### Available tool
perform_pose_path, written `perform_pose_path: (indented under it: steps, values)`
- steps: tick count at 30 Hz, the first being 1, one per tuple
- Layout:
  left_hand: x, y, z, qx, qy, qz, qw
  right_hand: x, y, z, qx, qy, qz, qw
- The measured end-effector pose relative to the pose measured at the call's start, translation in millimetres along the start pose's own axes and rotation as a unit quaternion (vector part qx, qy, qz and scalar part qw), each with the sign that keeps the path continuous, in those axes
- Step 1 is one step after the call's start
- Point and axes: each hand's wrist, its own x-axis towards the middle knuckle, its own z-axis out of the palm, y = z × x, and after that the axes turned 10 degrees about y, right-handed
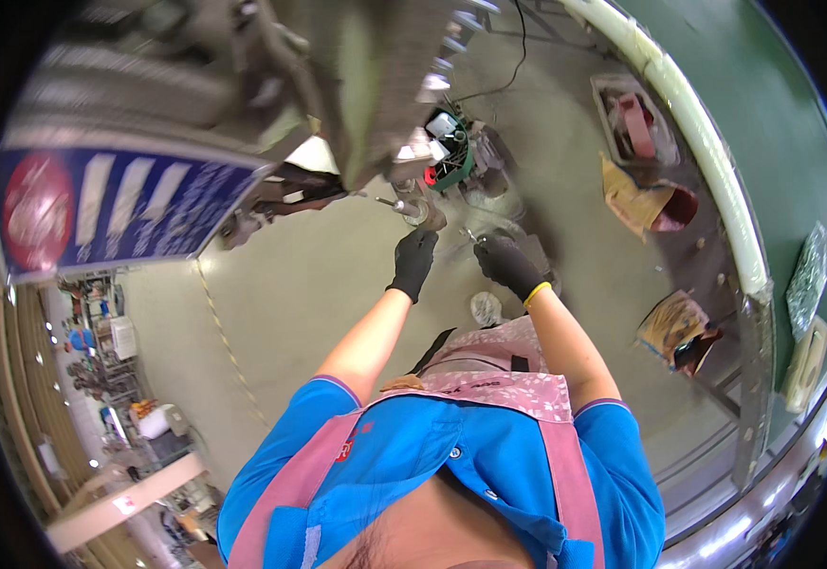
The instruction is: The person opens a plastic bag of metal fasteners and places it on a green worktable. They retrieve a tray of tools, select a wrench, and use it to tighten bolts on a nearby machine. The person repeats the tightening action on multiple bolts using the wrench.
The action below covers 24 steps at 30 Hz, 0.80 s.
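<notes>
Both my hands wear black gloves and are raised in front of my apron, a short gap apart. My left hand (413, 263) is closed with its fingers pointing up. At its fingertips is a brownish piece (435, 219) whose kind I cannot make out. Just beyond, a thin rod-like tip (396, 204) points out to the left. My right hand (506, 263) is closed in a pinch, and a small shiny metal piece (471, 235) sticks out from its fingers toward the left hand. A yellow band (536, 293) circles my right wrist.
A large machine (357, 85) with a blue sign (129, 209) stands ahead and left. Beyond my hands sits a dark green bin (453, 161) with things in it. At right are open cardboard boxes (681, 327), a tray (613, 95) and a green-topped table (774, 123) edged by a pale padded rail (717, 152).
</notes>
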Motion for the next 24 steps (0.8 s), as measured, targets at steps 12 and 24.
perform_pose_path:
  steps: [12, 24]
  values:
    - [-13, 94, -49, -0.261, 0.139, 0.067, 0.953, 52, 16, -34, 0.068, 0.007, -0.027, 0.997]
    - [-59, 102, -45, -0.509, -0.105, -0.203, 0.830, -13, -65, 2, 0.158, -0.052, -0.246, 0.955]
